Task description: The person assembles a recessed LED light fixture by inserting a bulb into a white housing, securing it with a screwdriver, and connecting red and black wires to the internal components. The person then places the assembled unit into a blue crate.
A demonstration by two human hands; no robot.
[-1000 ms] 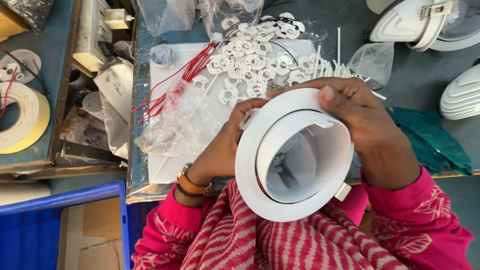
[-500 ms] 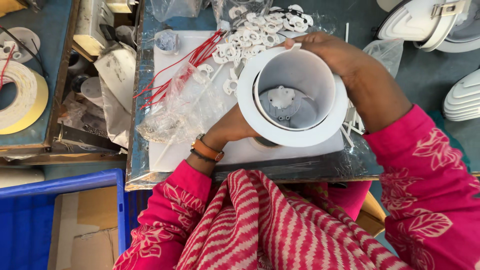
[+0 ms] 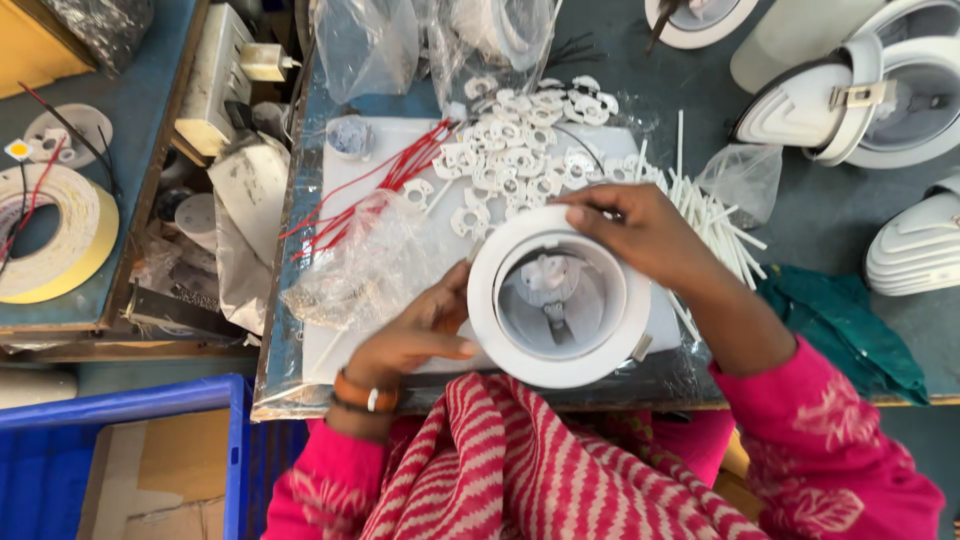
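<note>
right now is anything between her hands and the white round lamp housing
Nothing visible. The left hand grips the near-left rim of the white round lamp housing and the right hand holds its far-right rim, both touching it directly. The clear plastic bag and red wires lie off to the left, clear of both grips.

From my seat, the white lamp housing [image 3: 560, 296] covers the fingertips of my left hand [image 3: 415, 335] and the palm of my right hand [image 3: 640, 232], so I can't see how either grips its underside. The small part down inside the housing is too blurred to make out. The pile of small white clips [image 3: 515, 150] blurs together, and I can't tell one from another. The tape roll [image 3: 45, 235] is cut off by the left edge, and the lamp housings [image 3: 880, 95] at top right run off the frame.
</note>
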